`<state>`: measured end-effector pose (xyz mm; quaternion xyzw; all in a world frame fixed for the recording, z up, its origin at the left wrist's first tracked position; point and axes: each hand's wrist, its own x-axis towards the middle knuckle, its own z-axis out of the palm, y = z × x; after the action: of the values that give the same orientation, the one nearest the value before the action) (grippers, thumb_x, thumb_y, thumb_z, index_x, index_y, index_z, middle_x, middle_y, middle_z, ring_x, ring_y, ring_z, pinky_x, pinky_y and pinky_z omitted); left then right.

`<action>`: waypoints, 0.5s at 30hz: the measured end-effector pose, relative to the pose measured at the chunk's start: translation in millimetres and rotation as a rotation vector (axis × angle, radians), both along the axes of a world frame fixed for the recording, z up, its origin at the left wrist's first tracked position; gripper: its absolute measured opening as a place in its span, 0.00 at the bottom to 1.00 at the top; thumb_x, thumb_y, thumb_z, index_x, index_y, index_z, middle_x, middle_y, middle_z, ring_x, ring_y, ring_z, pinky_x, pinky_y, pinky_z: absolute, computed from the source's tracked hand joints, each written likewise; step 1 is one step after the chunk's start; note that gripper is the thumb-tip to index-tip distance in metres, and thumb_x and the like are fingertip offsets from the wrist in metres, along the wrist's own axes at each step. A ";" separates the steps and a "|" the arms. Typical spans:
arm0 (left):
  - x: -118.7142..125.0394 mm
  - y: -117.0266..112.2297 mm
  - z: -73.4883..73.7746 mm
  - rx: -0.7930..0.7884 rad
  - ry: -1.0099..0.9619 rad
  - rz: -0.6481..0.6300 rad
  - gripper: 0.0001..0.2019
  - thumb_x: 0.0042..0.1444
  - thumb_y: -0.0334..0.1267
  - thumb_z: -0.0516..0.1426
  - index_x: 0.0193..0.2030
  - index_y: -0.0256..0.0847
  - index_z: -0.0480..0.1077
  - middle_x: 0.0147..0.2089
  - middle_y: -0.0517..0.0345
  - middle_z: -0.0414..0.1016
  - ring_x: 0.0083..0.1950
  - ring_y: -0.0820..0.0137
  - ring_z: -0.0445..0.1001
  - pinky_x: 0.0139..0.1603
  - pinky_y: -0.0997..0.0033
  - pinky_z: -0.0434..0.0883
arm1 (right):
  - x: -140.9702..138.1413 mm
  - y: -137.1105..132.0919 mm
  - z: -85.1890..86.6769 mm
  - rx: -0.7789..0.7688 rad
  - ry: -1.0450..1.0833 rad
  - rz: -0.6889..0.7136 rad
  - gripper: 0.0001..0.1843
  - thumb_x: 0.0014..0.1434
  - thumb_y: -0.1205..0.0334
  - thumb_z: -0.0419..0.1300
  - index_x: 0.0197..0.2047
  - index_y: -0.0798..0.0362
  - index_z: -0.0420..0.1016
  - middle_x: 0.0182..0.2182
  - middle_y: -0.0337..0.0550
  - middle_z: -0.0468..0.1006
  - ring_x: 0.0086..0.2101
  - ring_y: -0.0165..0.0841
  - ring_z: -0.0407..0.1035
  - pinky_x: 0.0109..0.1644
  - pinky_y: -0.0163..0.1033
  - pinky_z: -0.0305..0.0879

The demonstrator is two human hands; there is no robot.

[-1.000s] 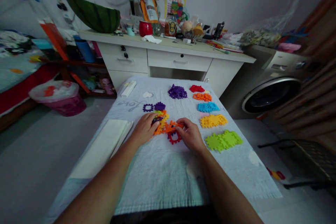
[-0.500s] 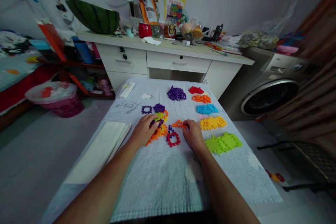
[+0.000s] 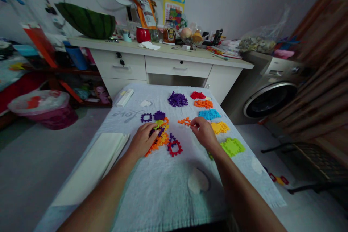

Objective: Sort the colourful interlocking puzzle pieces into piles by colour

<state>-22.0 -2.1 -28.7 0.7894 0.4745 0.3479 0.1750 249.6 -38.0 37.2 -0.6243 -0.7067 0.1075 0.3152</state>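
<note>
My left hand [image 3: 143, 138] lies on a mixed cluster of interlocking plastic building pieces [image 3: 162, 140], mostly orange with purple and yellow-green. Its fingers and thumb curl around the near side and hide part of it. Between the thumb and fingers of my right hand [image 3: 202, 130] is an orange triangular building piece [image 3: 185, 121], raised slightly over the cloth. A red square frame piece [image 3: 175, 148] overlaps a purple triangular piece [image 3: 172, 138] between my hands. Beyond my left hand are a purple square frame [image 3: 146, 117] and a small purple stack [image 3: 159, 115].
Sorted piles stand along the right: red [image 3: 197, 95], orange [image 3: 203, 104], blue [image 3: 209, 114], yellow [image 3: 220, 127] and green [image 3: 233, 147]. A larger purple pile [image 3: 177, 99] is at the back. Folded white cloth [image 3: 91, 166] and a white box [image 3: 125, 98] lie on the left.
My right hand has lifted the orange triangular piece up and away from the red and purple pieces. My left hand stays on the cluster. The view has shifted slightly.
</note>
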 end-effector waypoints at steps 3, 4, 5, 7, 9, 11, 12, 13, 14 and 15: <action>0.2 0.8 -0.9 0.008 0.004 -0.004 0.18 0.65 0.47 0.49 0.52 0.40 0.71 0.54 0.49 0.74 0.56 0.61 0.71 0.61 0.53 0.67 | 22.5 24.0 21.8 0.020 -0.040 -0.040 0.08 0.52 0.73 0.55 0.31 0.54 0.74 0.30 0.41 0.75 0.31 0.30 0.66 0.38 0.35 0.59; 0.2 1.0 -1.2 0.010 0.006 -0.005 0.18 0.65 0.47 0.49 0.52 0.40 0.71 0.54 0.49 0.74 0.56 0.61 0.71 0.61 0.53 0.67 | 30.0 33.7 26.8 0.026 -0.059 -0.064 0.08 0.51 0.74 0.55 0.31 0.54 0.74 0.29 0.40 0.75 0.31 0.30 0.66 0.38 0.34 0.59; 0.3 1.2 -1.4 0.012 0.006 -0.002 0.18 0.65 0.47 0.49 0.52 0.41 0.71 0.54 0.49 0.74 0.56 0.61 0.71 0.61 0.53 0.67 | 37.2 43.8 30.2 0.026 -0.080 -0.092 0.09 0.51 0.74 0.55 0.30 0.54 0.75 0.29 0.40 0.75 0.31 0.30 0.66 0.37 0.34 0.59; 0.4 1.3 -1.5 0.014 0.007 0.007 0.18 0.65 0.47 0.49 0.52 0.41 0.71 0.53 0.49 0.74 0.56 0.61 0.71 0.61 0.53 0.67 | 49.9 64.0 32.6 -0.004 -0.136 -0.171 0.10 0.51 0.75 0.54 0.29 0.55 0.75 0.28 0.41 0.76 0.31 0.30 0.67 0.37 0.34 0.58; 0.6 1.1 -1.0 0.012 0.008 0.006 0.18 0.64 0.47 0.49 0.52 0.40 0.71 0.54 0.49 0.74 0.57 0.61 0.71 0.61 0.54 0.67 | 59.7 83.0 29.8 -0.056 -0.199 -0.258 0.11 0.51 0.75 0.54 0.30 0.56 0.76 0.29 0.42 0.78 0.31 0.31 0.68 0.37 0.34 0.58; 0.8 0.8 -0.3 0.010 0.009 -0.003 0.18 0.64 0.47 0.49 0.52 0.40 0.71 0.54 0.49 0.74 0.57 0.61 0.71 0.61 0.55 0.67 | 66.1 100.1 23.5 -0.099 -0.254 -0.331 0.11 0.52 0.75 0.54 0.31 0.56 0.77 0.31 0.44 0.79 0.33 0.32 0.69 0.38 0.34 0.58; 1.0 0.7 0.1 0.011 0.009 -0.007 0.18 0.64 0.47 0.49 0.52 0.40 0.71 0.54 0.49 0.74 0.56 0.61 0.71 0.61 0.55 0.67 | 68.2 108.1 19.5 -0.112 -0.273 -0.359 0.11 0.52 0.75 0.54 0.33 0.56 0.78 0.32 0.45 0.80 0.34 0.32 0.70 0.38 0.34 0.58; 1.1 0.6 0.3 0.012 0.007 -0.007 0.18 0.65 0.47 0.49 0.52 0.40 0.71 0.54 0.49 0.74 0.57 0.61 0.71 0.61 0.54 0.67 | 69.6 115.7 15.4 -0.124 -0.288 -0.384 0.12 0.52 0.75 0.55 0.34 0.56 0.79 0.34 0.46 0.80 0.35 0.33 0.71 0.38 0.34 0.58; 1.2 0.5 0.4 0.013 0.005 -0.004 0.18 0.64 0.47 0.49 0.52 0.41 0.71 0.54 0.50 0.74 0.57 0.61 0.71 0.61 0.54 0.67 | 70.3 122.9 11.1 -0.134 -0.298 -0.405 0.12 0.53 0.74 0.55 0.35 0.56 0.79 0.35 0.47 0.81 0.36 0.33 0.71 0.38 0.34 0.59; 1.3 0.5 0.4 0.013 0.003 0.000 0.17 0.64 0.47 0.49 0.52 0.41 0.71 0.54 0.50 0.74 0.57 0.61 0.71 0.61 0.54 0.67 | 70.5 129.7 6.9 -0.144 -0.304 -0.421 0.13 0.53 0.74 0.55 0.36 0.56 0.79 0.36 0.48 0.81 0.36 0.34 0.71 0.38 0.34 0.59</action>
<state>-20.7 -1.6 -28.3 0.7911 0.4726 0.3498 0.1689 320.2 91.8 44.1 -0.7872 -0.5911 -0.0054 0.1757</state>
